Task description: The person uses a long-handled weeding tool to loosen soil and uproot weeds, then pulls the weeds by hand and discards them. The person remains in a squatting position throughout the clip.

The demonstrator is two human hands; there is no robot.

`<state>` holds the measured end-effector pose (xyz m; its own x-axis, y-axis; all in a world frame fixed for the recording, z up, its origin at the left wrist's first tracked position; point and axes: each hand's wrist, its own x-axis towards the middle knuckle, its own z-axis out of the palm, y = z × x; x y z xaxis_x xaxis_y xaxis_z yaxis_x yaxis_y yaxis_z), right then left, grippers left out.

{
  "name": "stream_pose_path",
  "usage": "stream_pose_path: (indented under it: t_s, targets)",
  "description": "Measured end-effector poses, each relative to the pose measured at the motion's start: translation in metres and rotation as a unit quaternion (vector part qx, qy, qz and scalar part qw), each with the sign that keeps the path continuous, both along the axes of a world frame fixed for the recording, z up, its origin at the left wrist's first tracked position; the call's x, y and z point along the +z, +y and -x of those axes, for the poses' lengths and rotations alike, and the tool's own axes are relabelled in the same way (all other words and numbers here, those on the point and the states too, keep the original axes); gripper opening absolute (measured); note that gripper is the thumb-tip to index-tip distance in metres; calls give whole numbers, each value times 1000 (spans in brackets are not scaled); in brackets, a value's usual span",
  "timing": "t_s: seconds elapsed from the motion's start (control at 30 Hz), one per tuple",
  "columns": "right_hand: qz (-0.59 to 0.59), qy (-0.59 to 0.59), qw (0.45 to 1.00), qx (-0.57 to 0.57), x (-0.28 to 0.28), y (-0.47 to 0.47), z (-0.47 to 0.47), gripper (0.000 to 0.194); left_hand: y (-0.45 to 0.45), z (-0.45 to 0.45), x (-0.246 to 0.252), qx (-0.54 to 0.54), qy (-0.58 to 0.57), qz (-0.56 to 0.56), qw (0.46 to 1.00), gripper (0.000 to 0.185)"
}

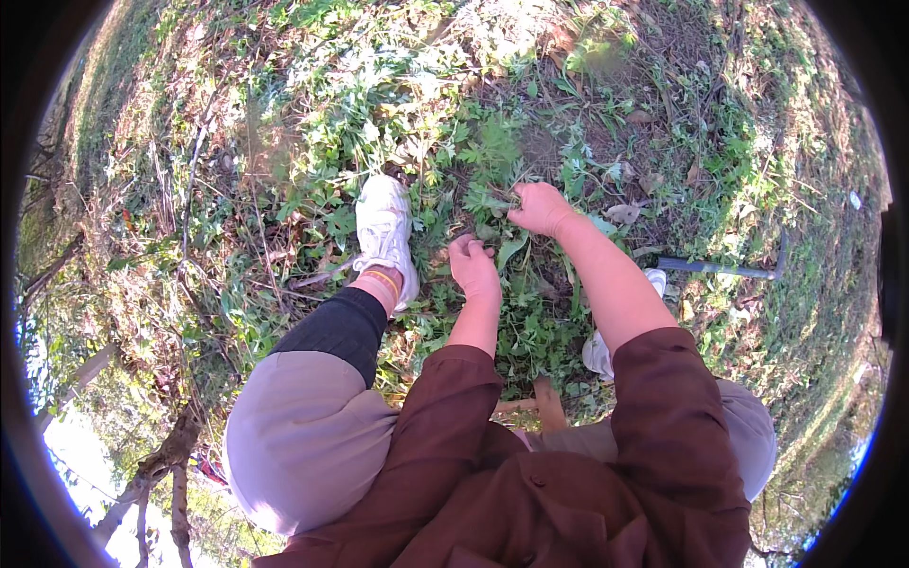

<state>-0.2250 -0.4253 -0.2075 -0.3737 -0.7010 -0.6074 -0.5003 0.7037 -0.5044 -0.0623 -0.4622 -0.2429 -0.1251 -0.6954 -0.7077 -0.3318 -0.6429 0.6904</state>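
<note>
Low green leafy plants [532, 334] cover the ground between my feet. Curled fingers mark my left hand [474, 264], which is low over the plants beside my white shoe; whether it holds anything is hidden. Ahead and to the right, my right hand [541, 209] has its thumb and fingers closed on the stems of a leafy plant [493, 153]. The two hands are apart. A tool with a dark handle and a thin bent blade, like a sickle [717, 268], lies on the ground right of my right forearm.
My white shoe [383, 220] stands left of my hands; part of the other white shoe [599, 355] shows under my right arm. Below me is a piece of wood [549, 405]. Thin dry twigs [192, 177] and a thick branch [167, 451] are at the left. Dry leaves [623, 213] lie among the plants.
</note>
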Motion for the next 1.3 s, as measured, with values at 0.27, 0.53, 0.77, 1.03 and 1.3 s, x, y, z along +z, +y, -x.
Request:
stream_pose_path:
  t_s: [0.27, 0.53, 0.77, 1.03, 1.3]
  targets:
    - [-146, -16, 985, -86, 23, 43, 22, 39, 11, 10, 18, -16, 2, -30, 999, 17]
    - [22, -103, 822, -560, 50, 190, 19, 42, 10, 6, 37, -30, 47, -49, 997, 15]
    - [76, -15, 898, -434, 75, 156, -44, 54, -6, 18, 100, -58, 127, -5, 990, 15]
    - [156, -90, 889, -421, 80, 202, -79, 50, -11, 3, 141, -126, 169, 35, 977, 18]
    - [199, -164, 755, -602, 71, 235, -101, 43, -1, -7, 194, -132, 240, 8, 962, 19]
